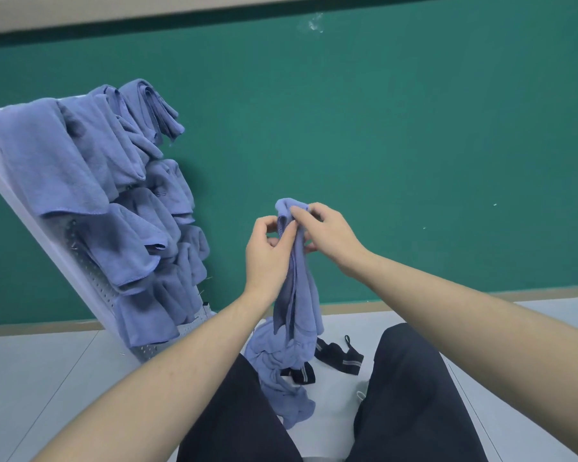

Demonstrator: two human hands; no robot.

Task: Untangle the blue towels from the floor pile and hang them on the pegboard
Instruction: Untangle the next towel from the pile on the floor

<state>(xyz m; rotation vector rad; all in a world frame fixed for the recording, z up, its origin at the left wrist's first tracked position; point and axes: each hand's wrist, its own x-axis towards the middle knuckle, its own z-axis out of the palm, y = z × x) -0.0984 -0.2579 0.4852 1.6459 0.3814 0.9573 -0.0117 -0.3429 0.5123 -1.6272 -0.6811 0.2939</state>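
Pinching the top edge of a blue towel (297,288) at centre frame, the left hand (267,258) and right hand (327,235) should spread apart along it before lifting it clear of the pile (281,371) below, toward the pegboard (97,291) at left.

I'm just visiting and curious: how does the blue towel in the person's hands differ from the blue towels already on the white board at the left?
The held towel hangs bunched in a narrow strip, pinched near its top by the left hand and the right hand; the hung towels drape wider over the pegboard, untouched. The held towel's lower end runs down into the floor pile; the hung towels are clear of the floor. Both are the same blue cloth.
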